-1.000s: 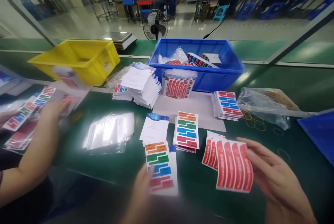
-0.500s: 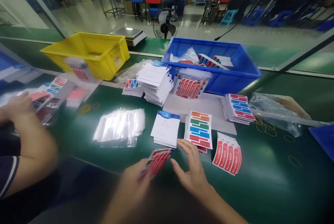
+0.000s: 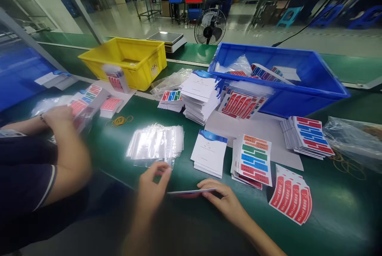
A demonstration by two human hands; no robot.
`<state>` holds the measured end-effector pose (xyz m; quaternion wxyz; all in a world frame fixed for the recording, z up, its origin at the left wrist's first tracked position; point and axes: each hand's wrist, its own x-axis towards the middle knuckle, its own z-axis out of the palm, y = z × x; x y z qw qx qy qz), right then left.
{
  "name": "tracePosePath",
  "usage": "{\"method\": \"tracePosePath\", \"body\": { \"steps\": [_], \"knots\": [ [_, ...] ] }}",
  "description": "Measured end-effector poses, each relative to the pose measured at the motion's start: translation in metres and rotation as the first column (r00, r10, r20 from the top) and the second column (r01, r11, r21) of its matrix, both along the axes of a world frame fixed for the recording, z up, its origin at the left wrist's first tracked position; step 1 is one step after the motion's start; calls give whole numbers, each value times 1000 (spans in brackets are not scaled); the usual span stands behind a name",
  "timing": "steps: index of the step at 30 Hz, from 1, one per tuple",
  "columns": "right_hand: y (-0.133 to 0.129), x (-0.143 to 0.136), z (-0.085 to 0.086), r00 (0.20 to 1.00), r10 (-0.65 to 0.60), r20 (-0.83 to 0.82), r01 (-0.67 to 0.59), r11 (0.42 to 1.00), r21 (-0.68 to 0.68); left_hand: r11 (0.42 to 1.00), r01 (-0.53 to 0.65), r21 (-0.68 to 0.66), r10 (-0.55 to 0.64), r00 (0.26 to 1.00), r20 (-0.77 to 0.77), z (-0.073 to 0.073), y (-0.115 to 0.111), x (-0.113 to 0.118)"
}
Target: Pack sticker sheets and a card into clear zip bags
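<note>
Green work table (image 3: 343,208): spreads beneath and around the grip of the right hand (image 3: 222,200)
Co-worker's sleeve (image 3: 26,188): dark with a pale edge, far left of the grip
Blue bin (image 3: 298,101): beyond the grip, to the right; contains printed sheets (image 3: 267,74)
Yellow bin (image 3: 143,75): beyond the grip, to the left, well apart
Clear bags (image 3: 149,144): flat and overlapping, beyond the grip and left
Right hand: thumb and fingers closed on the right end of a sheet set (image 3: 188,192)
Left hand (image 3: 153,186): left of the grip, fingertips at the near edge of the clear bags; cannot tell whether a bag is pinched
Tall leaflet stack (image 3: 199,93): beyond the grip, uneven edges
Low leaflet stack (image 3: 209,152): just beyond the grip
Multicolour label sheets (image 3: 255,160): beyond the grip and right, stacked
Red label sheets (image 3: 291,194): right of the grip, overlapping
Sheet set: in the grip, seen nearly edge-on, free end toward the left hand
Rubber bands (image 3: 121,121): far left of the grip and beyond, loosely coiled
</note>
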<state>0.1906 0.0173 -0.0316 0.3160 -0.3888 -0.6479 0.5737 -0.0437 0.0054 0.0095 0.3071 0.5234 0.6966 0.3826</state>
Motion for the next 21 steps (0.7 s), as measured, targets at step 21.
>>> {"method": "tracePosePath", "body": {
  "steps": [21],
  "knots": [
    [-18,29,-8,983,-177,51,178,984,-16,996,-63,-65,32,919,-393,-51,-11,2]
  ]
}}
